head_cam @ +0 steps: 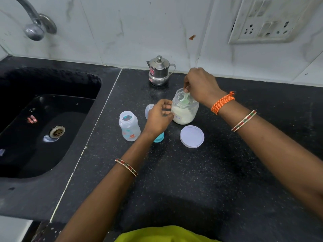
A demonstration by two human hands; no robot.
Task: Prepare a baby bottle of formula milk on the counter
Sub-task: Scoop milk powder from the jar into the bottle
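A clear plastic jar of white formula powder stands open on the black counter. My right hand is over its mouth, pinching the handle of a pale green scoop that reaches down inside the jar. My left hand rests against the jar's left side, steadying it. An empty baby bottle stands upright and uncapped left of that hand. Behind the left hand is the bottle's clear cap. A teal bottle ring shows partly under my left wrist.
The jar's white lid lies flat in front of the jar. A small steel lidded pot stands by the back wall. A black sink with a tap fills the left. A switch panel hangs on the wall.
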